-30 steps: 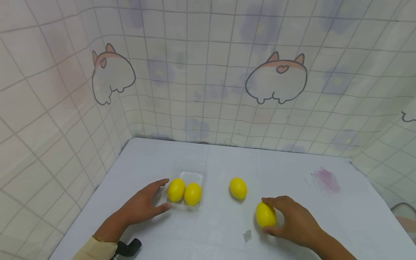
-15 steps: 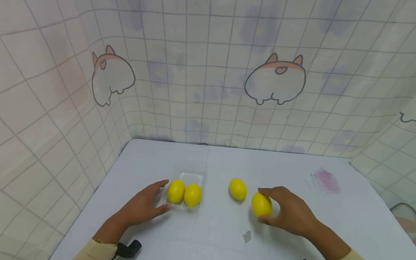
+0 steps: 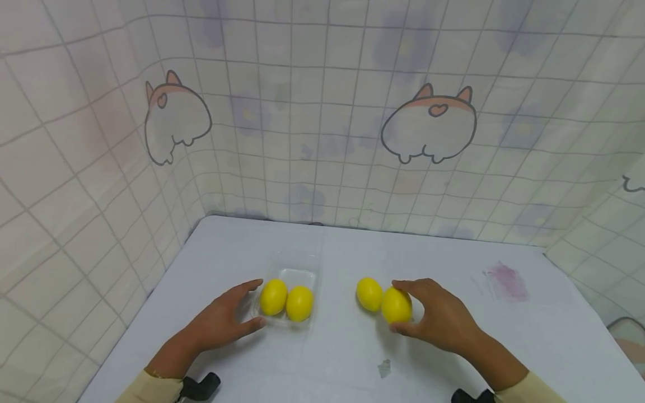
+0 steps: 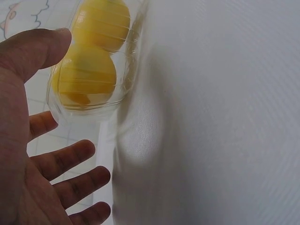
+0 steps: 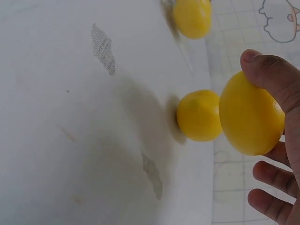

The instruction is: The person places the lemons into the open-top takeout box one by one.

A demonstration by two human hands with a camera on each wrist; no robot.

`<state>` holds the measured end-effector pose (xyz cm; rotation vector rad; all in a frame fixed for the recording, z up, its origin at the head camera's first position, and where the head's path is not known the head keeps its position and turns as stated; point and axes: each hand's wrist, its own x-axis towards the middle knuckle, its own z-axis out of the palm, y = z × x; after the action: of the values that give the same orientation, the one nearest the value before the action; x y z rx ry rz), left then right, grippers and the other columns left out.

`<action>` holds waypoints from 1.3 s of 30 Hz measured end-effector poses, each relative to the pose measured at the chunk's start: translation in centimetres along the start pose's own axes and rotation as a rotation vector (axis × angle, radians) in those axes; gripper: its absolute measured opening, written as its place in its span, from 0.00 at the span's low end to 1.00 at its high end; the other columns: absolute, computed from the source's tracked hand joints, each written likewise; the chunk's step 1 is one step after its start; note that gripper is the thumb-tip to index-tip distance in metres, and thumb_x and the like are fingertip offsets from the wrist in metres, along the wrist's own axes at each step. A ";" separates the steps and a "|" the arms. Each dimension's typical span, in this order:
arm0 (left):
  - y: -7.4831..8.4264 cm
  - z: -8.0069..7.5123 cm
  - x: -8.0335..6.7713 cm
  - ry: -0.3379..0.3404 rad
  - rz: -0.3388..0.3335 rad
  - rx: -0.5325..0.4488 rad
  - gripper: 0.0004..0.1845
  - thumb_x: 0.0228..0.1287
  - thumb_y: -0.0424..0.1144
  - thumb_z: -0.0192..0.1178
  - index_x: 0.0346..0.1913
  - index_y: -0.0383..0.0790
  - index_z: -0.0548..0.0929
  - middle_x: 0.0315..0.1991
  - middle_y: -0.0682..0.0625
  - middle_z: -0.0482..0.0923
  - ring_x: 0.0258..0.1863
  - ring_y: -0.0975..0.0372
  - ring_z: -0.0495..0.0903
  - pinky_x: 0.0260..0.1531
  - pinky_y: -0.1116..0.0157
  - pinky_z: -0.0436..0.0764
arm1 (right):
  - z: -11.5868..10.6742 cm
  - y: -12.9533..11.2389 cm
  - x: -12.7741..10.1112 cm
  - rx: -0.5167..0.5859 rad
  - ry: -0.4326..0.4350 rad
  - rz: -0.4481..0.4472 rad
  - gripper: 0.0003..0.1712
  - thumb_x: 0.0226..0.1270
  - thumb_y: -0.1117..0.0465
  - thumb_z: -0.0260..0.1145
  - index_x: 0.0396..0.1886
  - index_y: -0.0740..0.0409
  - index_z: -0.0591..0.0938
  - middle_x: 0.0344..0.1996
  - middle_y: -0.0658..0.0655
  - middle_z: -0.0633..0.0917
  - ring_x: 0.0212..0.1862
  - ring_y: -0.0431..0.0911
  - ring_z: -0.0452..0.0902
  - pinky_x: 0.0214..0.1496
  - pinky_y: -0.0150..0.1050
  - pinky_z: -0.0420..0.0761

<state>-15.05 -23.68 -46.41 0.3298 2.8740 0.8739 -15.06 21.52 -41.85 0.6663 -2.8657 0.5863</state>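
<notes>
My right hand (image 3: pixel 437 316) pinches a yellow lemon (image 3: pixel 396 305) between thumb and fingers, held above the table. A second lemon (image 3: pixel 369 294) lies on the table just left of it, overlapped by the held one in the right wrist view. To the left stands a clear plastic box (image 3: pixel 296 275) with two lemons side by side in its front part, the left one (image 3: pixel 274 297) and the right one (image 3: pixel 299 304). Spread beside the box's left end is my left hand (image 3: pixel 221 317), fingers extended and holding nothing. In the left wrist view its thumb overlaps the box wall (image 4: pixel 86 110).
The white table (image 3: pixel 342 358) ends at a back wall hung with gridded cloth (image 3: pixel 322 112), which also covers the left side. A pink smudge (image 3: pixel 506 281) marks the right of the table, a small grey patch (image 3: pixel 384 368) the front. Black wrist mounts (image 3: pixel 200 386) sit near both sleeves.
My right hand has carried its lemon up and to the left, from the front right to beside the lemon on the table. The left hand and the box have stayed in place.
</notes>
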 end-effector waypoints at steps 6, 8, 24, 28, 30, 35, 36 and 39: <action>0.2 -0.1 0.0 -0.001 0.008 0.001 0.47 0.60 0.63 0.70 0.78 0.52 0.64 0.77 0.45 0.63 0.75 0.45 0.62 0.71 0.39 0.62 | 0.1 -0.4 0.8 0.009 0.019 -0.008 0.46 0.49 0.36 0.82 0.67 0.47 0.81 0.60 0.49 0.83 0.60 0.50 0.78 0.58 0.56 0.82; 0.1 0.0 0.0 0.001 0.010 0.009 0.47 0.60 0.64 0.70 0.78 0.52 0.64 0.77 0.45 0.63 0.75 0.45 0.62 0.71 0.40 0.62 | 0.2 -0.6 1.1 0.011 0.019 0.003 0.46 0.49 0.36 0.82 0.68 0.46 0.81 0.60 0.49 0.83 0.60 0.51 0.78 0.58 0.56 0.82; 0.0 0.1 0.2 -0.004 -0.014 0.018 0.48 0.59 0.65 0.70 0.78 0.53 0.64 0.77 0.46 0.63 0.75 0.45 0.62 0.71 0.39 0.62 | 1.3 -1.9 3.5 0.022 0.033 0.013 0.47 0.48 0.36 0.83 0.68 0.47 0.80 0.58 0.50 0.83 0.59 0.50 0.79 0.56 0.54 0.83; 0.1 0.0 0.2 -0.004 -0.018 0.010 0.48 0.59 0.65 0.70 0.78 0.53 0.64 0.77 0.46 0.63 0.75 0.45 0.61 0.71 0.39 0.62 | 1.5 -2.3 4.0 0.029 0.022 0.017 0.46 0.49 0.36 0.82 0.68 0.47 0.80 0.58 0.50 0.83 0.59 0.49 0.79 0.56 0.53 0.84; 0.1 0.0 0.2 -0.002 -0.017 0.008 0.48 0.59 0.64 0.70 0.78 0.53 0.64 0.77 0.46 0.63 0.75 0.45 0.61 0.71 0.39 0.62 | 1.5 -2.5 4.3 0.032 0.019 0.017 0.46 0.49 0.37 0.82 0.68 0.47 0.80 0.58 0.50 0.83 0.59 0.49 0.78 0.56 0.53 0.84; 0.2 0.0 0.1 0.007 -0.003 0.008 0.47 0.59 0.63 0.71 0.78 0.51 0.64 0.76 0.46 0.64 0.75 0.45 0.62 0.71 0.40 0.62 | 1.7 -3.0 4.9 0.025 0.023 0.010 0.47 0.49 0.38 0.83 0.68 0.47 0.80 0.58 0.49 0.83 0.58 0.49 0.79 0.55 0.53 0.84; 0.1 0.1 0.0 0.010 0.001 0.009 0.47 0.59 0.63 0.71 0.78 0.51 0.64 0.76 0.45 0.64 0.75 0.45 0.62 0.71 0.40 0.62 | 1.8 -3.0 5.0 0.022 0.023 0.009 0.47 0.49 0.38 0.83 0.68 0.47 0.80 0.58 0.49 0.83 0.58 0.49 0.79 0.55 0.52 0.84; 0.1 0.1 0.0 0.014 0.009 0.010 0.47 0.60 0.62 0.71 0.78 0.51 0.65 0.76 0.45 0.64 0.75 0.45 0.62 0.71 0.40 0.62 | 2.0 -3.3 5.4 0.016 0.019 0.010 0.47 0.49 0.38 0.82 0.69 0.46 0.80 0.58 0.49 0.84 0.58 0.48 0.79 0.55 0.52 0.84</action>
<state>-14.98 -23.54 -46.38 0.3391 2.8935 0.8666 -18.51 15.85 -41.37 0.6455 -2.8515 0.6143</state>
